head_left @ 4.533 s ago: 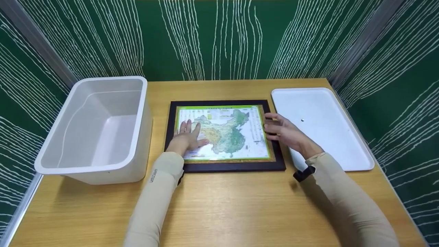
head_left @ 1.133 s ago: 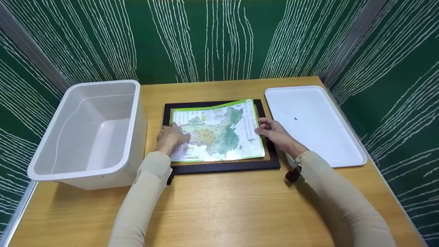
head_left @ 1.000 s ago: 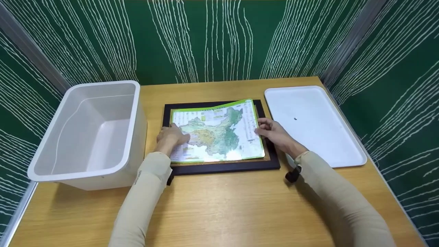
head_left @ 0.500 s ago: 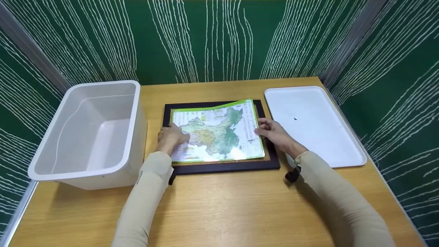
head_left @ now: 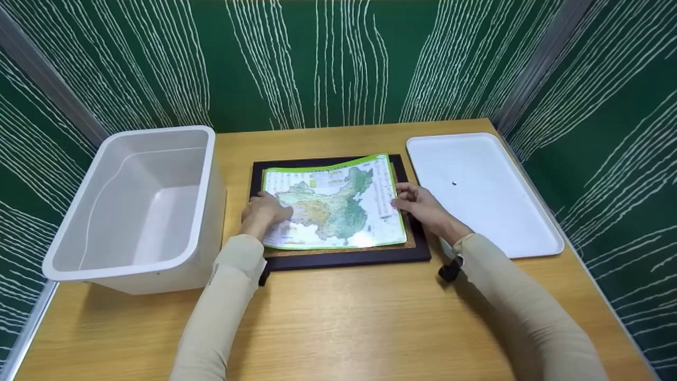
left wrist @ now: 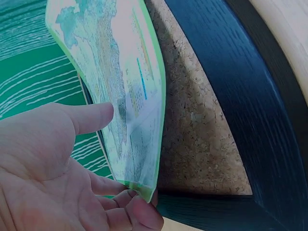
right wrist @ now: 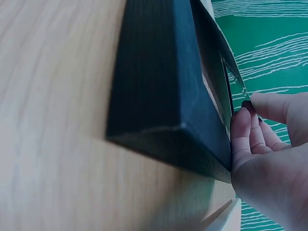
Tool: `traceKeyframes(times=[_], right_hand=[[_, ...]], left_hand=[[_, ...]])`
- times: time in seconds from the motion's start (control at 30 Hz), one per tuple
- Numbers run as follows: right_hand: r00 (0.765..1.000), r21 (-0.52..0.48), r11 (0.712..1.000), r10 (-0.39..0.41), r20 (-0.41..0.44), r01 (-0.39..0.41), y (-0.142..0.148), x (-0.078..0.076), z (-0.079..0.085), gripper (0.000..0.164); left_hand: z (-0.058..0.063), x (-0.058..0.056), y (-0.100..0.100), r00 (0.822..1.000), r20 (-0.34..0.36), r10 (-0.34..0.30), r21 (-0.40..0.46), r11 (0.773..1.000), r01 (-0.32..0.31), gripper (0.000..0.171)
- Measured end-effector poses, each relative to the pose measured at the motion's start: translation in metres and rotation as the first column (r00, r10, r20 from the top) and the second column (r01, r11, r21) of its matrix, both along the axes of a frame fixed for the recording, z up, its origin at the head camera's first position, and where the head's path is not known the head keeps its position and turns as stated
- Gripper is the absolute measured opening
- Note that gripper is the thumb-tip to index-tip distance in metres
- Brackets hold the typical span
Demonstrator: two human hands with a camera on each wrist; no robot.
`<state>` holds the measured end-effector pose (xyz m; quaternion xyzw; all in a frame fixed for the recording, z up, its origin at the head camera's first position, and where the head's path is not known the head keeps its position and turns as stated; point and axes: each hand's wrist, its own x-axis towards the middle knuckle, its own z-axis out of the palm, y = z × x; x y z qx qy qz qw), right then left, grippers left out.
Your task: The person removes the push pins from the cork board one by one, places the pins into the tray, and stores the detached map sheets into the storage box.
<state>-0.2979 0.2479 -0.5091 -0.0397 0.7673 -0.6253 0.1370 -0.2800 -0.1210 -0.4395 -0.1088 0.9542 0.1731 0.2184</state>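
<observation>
We see the map (head_left: 334,206) lengthwise, 9-to-3 o'clock, left hand (head_left: 263,210) and right hand (head_left: 422,205) gripping its ends, fingers (left wrist: 144,215) curled.

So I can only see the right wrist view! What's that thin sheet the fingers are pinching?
Observer: The head view shows its printed side: it's a map with green edges.
Operator: Ooh! Where's the other hand?
Observer: The left hand grips the map's left edge.
Operator: Is anything big nearby?
Observer: Yes, a white tub stands on the table, left of the black frame.
</observation>
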Motion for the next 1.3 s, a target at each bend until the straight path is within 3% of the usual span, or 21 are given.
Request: traceKeyframes(times=[0.27,0.47,0.57,0.63,0.8,0.97,1.3], right_hand=[[1.0,-0.006,1.0,-0.015,-0.003,0.015,-0.001,0.0,0.0,0.049],[1.0,0.069,0.998,0.01,-0.015,-0.009,-0.001,-0.001,0.002,0.051],[0.999,0.094,0.995,0.036,-0.004,-0.035,-0.001,-0.001,0.005,0.051],[0.999,0.1,0.994,0.046,0.005,-0.046,-0.003,0.004,0.016,0.05],[0.997,0.037,0.997,0.062,0.055,-0.064,-0.002,0.007,0.023,0.051],[0.99,-0.045,0.997,0.065,0.122,-0.06,0.004,0.007,0.019,0.056],[0.984,-0.141,0.989,0.071,0.161,-0.048,0.003,0.008,0.041,0.055]], left_hand=[[0.001,0.002,-0.006,0.999,0.015,-0.028,0.045,0.999,0.028,0.09],[0.005,0.004,-0.014,0.998,0.029,-0.064,0.062,0.996,0.062,0.078],[0.008,0.004,-0.018,0.996,0.024,-0.081,0.086,0.993,0.079,0.07],[0.01,0.004,-0.021,0.996,0.026,-0.087,0.114,0.99,0.083,0.069],[0.014,0.006,-0.025,0.996,0.023,-0.087,0.176,0.981,0.082,0.07],[0.021,0.006,-0.023,0.996,0.007,-0.084,0.188,0.979,0.081,0.069],[0.036,0.009,-0.025,0.998,-0.019,-0.063,0.169,0.983,0.065,0.07]])
